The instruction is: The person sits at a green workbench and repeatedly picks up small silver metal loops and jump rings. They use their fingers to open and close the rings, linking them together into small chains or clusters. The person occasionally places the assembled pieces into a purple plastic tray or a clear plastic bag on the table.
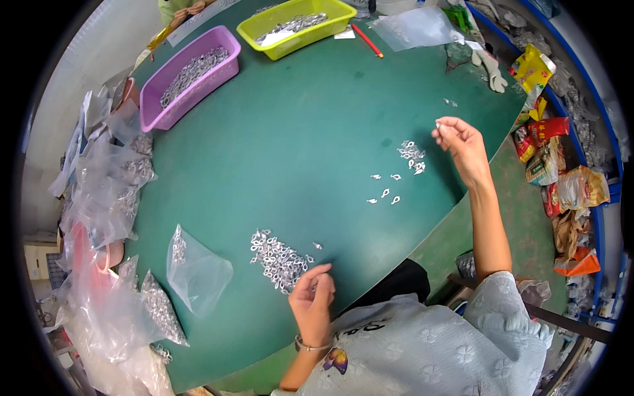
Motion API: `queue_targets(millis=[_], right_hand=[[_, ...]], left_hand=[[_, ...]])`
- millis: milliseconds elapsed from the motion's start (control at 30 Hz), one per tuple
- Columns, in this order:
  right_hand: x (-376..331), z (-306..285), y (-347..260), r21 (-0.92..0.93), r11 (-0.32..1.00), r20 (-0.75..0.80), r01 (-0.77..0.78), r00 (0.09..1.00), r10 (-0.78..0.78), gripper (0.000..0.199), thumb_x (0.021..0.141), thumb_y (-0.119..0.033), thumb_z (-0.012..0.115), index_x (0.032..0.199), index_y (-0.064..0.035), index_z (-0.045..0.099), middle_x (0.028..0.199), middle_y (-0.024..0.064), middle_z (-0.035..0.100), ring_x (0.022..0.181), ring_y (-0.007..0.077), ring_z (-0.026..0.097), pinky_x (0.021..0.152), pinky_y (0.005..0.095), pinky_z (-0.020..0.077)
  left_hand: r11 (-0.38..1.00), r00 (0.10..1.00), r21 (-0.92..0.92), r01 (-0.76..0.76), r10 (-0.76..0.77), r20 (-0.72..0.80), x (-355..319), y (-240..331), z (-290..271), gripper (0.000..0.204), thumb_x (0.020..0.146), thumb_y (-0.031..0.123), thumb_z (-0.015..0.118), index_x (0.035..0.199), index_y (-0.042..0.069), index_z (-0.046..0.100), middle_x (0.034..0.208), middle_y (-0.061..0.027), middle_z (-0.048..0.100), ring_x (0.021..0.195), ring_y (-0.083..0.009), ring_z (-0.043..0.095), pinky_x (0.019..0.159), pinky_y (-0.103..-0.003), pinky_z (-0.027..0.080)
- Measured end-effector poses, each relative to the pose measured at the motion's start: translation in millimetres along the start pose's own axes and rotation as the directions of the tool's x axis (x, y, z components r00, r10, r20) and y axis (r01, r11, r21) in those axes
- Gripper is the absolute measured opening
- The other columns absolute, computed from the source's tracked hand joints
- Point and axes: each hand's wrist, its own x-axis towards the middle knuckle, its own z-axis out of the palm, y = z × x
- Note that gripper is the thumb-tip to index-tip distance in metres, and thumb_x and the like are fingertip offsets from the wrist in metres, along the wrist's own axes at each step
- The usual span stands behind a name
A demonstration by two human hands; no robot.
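Beside the near pile of small silver looped metal pieces (281, 261), my left hand (312, 300) has its fingers bent in. The fingertips are at the pile's right edge, and whatever they may hold is hidden. My right hand (463, 148) is raised farther right, thumb and forefinger pinched on a tiny silver metal piece (437, 125). Just left of that hand sits a smaller heap of looped pieces (412, 157). Several single pieces (386, 193) lie spread out nearer to me. One loose piece (317, 245) is close to my left hand.
A purple basket (150, 105) and a yellow-green basket (264, 49), both holding metal parts, stand at the far side. A red pen (367, 41) and a whitish glove (492, 71) lie there too. Plastic bags (198, 270) line the left; a co-worker's hands (188, 12) show at the top.
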Motion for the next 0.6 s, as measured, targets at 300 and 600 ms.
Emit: queue_targets(millis=[300, 600], right_hand=[[-80, 80, -21, 0.157, 0.959, 0.408, -0.235, 0.900, 0.153, 0.019, 0.083, -0.006, 0.058, 0.099, 0.0042, 0.060, 0.083, 0.0086, 0.062, 0.073, 0.0089, 0.055, 0.063, 0.0203, 0.0428], [-112, 105, -29, 0.207, 0.949, 0.531, -0.236, 0.842, 0.094, 0.012, 0.081, 0.005, 0.058, 0.093, 0.0061, 0.057, 0.086, 0.0085, 0.062, 0.082, 0.0111, 0.059, 0.071, 0.0215, 0.0476]], left_hand=[[0.982, 0.980, 0.110, -0.154, 0.138, 0.143, 10, 19, 34, 0.024, 0.081, -0.003, 0.056, 0.105, -0.002, 0.056, 0.066, 0.0034, 0.045, 0.054, -0.0021, 0.035, 0.048, -0.016, 0.026], [0.940, 0.936, 0.152, -0.307, 0.269, 0.226, 14, 36, 48, 0.026, 0.074, -0.009, 0.062, 0.098, 0.000, 0.063, 0.066, 0.0035, 0.044, 0.060, -0.0026, 0.035, 0.054, -0.017, 0.028]])
